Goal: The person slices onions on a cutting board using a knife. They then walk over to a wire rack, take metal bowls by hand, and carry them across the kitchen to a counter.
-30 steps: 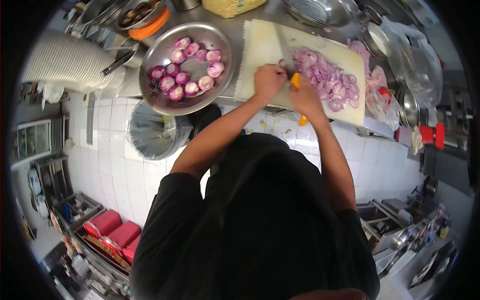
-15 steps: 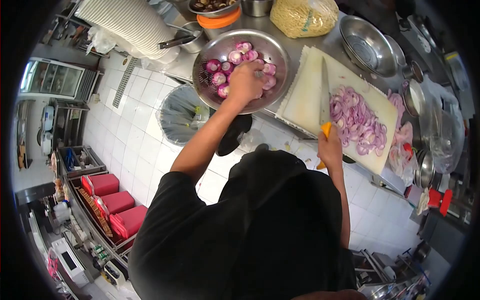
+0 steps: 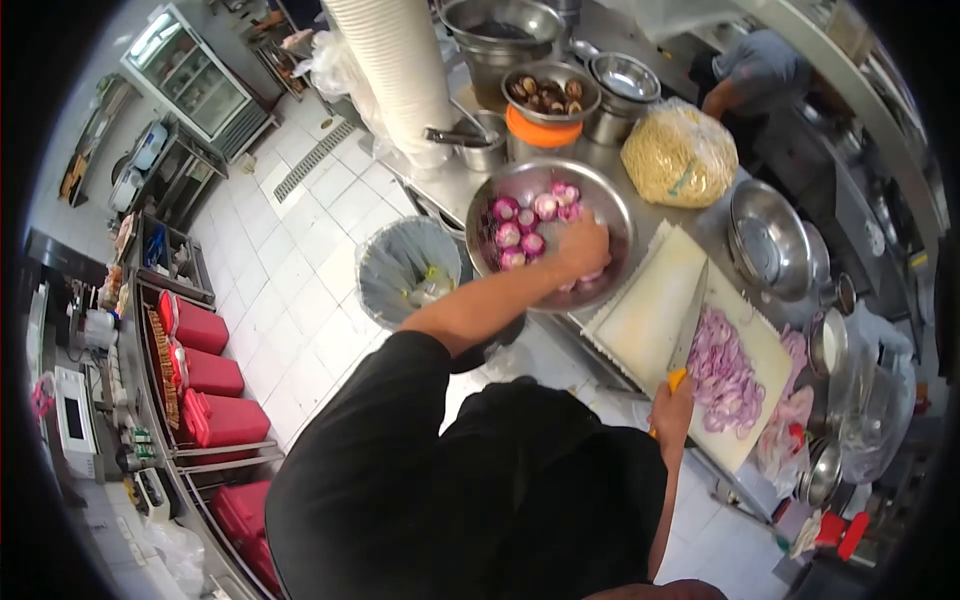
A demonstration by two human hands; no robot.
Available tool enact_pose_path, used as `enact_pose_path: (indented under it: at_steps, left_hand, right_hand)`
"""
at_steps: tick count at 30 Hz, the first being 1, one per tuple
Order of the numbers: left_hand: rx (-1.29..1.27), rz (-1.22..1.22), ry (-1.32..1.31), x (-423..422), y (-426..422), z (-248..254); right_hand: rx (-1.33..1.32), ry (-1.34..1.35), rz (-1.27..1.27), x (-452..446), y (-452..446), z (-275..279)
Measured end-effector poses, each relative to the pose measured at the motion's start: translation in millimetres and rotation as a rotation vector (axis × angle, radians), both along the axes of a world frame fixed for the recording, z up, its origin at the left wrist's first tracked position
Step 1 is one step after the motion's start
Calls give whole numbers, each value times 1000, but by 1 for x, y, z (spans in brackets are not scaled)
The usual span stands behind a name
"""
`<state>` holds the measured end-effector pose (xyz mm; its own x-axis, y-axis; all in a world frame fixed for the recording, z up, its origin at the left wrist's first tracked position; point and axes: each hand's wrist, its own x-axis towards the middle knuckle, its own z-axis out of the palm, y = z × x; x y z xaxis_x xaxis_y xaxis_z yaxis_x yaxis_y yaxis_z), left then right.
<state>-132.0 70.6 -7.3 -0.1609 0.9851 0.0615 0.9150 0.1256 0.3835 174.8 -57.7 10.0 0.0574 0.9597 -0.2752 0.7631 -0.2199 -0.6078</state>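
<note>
My left hand (image 3: 583,246) reaches into a steel bowl (image 3: 480,250) of peeled red onions (image 3: 508,235), at its right side. Its fingers point down and are hidden, so whether they grip an onion does not show. Closed round the yellow handle of a kitchen knife (image 3: 690,325), my right hand (image 3: 672,408) is at the near edge of a white cutting board (image 3: 640,310). The blade lies over the board, pointing away from me. Beside it, a heap of sliced red onion (image 3: 724,372) covers the board's right part.
A lined waste bin (image 3: 385,275) stands below the bowl's left side. Behind are a bowl of mushrooms (image 3: 550,92), a bag of noodles (image 3: 680,155) and stacked white containers (image 3: 395,75). Steel bowls (image 3: 768,240) sit right of the board. Another person (image 3: 760,70) is at the back right.
The view has shifted, so the counter appears lower and another person shows at the back. My left hand has moved toward the bowl's right side. My right hand still holds the knife.
</note>
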Motion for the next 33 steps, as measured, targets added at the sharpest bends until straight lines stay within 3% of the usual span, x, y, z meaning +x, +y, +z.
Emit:
enact_pose_path:
  at_steps: [2, 4, 6, 8, 13, 15, 21, 23, 25, 28, 33]
  left_hand:
    - [0, 47, -16, 5, 0, 7]
    - [14, 120, -67, 12, -7, 16]
    - [132, 79, -102, 11, -12, 8]
    - [253, 29, -152, 2, -7, 16]
    - [453, -123, -350, 33, -28, 91]
    - [426, -279, -264, 67, -47, 104]
    - [372, -504, 34, 139, -61, 11]
    - [374, -636, -65, 140, -45, -22]
    - [357, -715, -150, 130, -48, -12]
    - [471, -549, -486, 121, -70, 4]
    - [498, -420, -592, 115, -79, 4]
  right_hand:
    - [-51, 35, -10, -4, 0, 10]
    - [66, 7, 27, 3, 7, -9]
    - [-21, 47, -17, -15, -2, 29]
    - [9, 72, -10, -17, -1, 33]
    - [-8, 73, 23, -5, 3, 13]
    - [-12, 159, 17, -4, 3, 13]
    - [59, 47, 99, 9, 8, -4]
    - [55, 33, 81, 7, 7, -2]
    - [1, 21, 31, 0, 5, 13]
    - [82, 11, 35, -6, 3, 22]
    - [105, -5, 83, -20, -1, 56]
